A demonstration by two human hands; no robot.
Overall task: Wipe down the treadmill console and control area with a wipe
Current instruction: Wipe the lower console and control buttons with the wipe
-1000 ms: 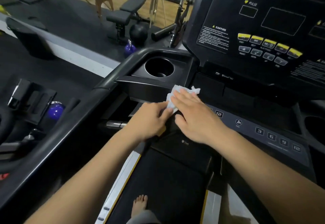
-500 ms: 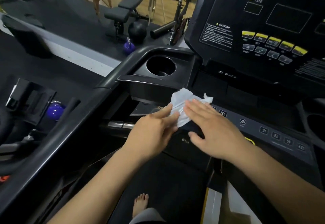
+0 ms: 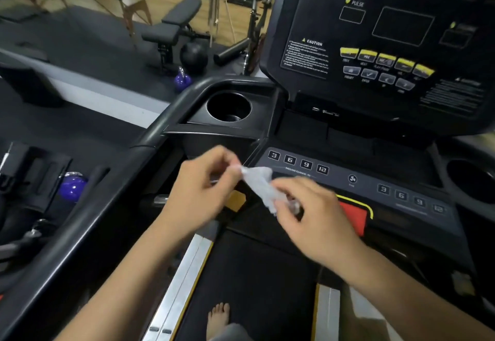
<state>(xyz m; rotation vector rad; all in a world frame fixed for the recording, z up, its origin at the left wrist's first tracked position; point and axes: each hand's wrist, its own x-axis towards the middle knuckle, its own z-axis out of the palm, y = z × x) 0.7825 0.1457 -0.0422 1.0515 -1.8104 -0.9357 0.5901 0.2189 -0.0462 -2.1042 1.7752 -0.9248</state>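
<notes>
**Wipe lifted off the panel**

Your left hand (image 3: 203, 193) now pinches one corner of the wipe (image 3: 258, 182) and your right hand (image 3: 318, 220) the other end, each grip tight on it. A second ago it lay pressed flat. Now it hangs stretched before the incline button strip (image 3: 297, 163), so wiping is likely paused for a refold.

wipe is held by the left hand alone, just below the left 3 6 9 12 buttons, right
Not alone. The head view shows the left hand pinching one end of the wipe and the right hand gripping the other. It is just below the left 3 6 9 12 buttons.
</notes>
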